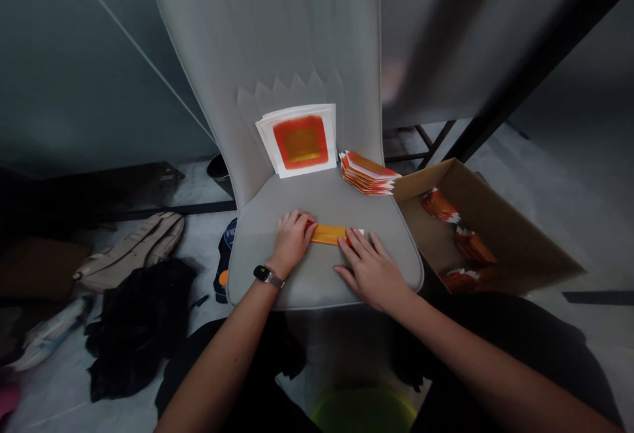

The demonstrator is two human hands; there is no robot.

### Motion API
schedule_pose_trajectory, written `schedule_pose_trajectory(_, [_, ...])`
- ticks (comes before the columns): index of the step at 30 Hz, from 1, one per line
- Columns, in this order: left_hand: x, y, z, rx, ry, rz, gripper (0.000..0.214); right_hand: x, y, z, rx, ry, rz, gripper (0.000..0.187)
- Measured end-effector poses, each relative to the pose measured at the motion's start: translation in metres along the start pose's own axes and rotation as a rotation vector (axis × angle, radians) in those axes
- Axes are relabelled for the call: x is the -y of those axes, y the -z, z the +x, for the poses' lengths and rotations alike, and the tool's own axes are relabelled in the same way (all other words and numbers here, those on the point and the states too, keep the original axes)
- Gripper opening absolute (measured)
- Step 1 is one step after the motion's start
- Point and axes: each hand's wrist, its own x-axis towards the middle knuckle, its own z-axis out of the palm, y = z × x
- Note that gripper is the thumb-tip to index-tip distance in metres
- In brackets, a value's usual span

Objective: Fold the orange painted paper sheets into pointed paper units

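Currently, a folded orange paper strip (329, 235) lies flat on a grey chair seat (317, 281), between both hands. The left hand (292, 241), with a smartwatch (268, 276) on its wrist, has a narrow grip curled over the strip's left end; the right hand (372, 269) has a wide grip, its fingertips (352, 238) spread on the right end. Behind them, a stack of printed sheets (300, 141) leans on the backrest beside folded orange-and-white papers (367, 173). A cardboard box (475, 222) sits just right of the seat. A dark bag (226, 238) at the seat's left shows letters, perhaps "FU".
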Motion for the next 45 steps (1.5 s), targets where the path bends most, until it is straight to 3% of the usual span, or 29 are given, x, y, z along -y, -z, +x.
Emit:
schedule_pose_trajectory(4, [-0.001,-0.001,-0.002,-0.030,0.011,0.010,0.012,0.009,0.000,-0.008,0.100,-0.032,0.000,0.082])
schedule_pose_trajectory(7, [-0.006,0.002,-0.005,-0.062,0.002,0.036,0.018,0.010,0.002,-0.008,0.145,-0.051,0.005,0.091])
schedule_pose_trajectory(12, [-0.019,0.006,-0.022,0.013,-0.143,0.046,0.036,0.014,0.003,-0.006,0.181,-0.086,0.004,0.091])
schedule_pose_trajectory(18, [-0.019,0.006,-0.042,0.174,-0.155,0.110,0.060,0.014,0.003,-0.005,0.189,-0.094,0.011,0.091])
schedule_pose_trajectory(37, [-0.031,0.000,-0.061,0.191,-0.088,0.220,0.065,0.019,0.009,0.000,0.252,-0.114,-0.001,0.086])
schedule_pose_trajectory(45, [-0.029,0.001,-0.065,0.183,-0.085,0.177,0.074,0.028,0.011,0.003,0.269,-0.169,-0.028,0.099])
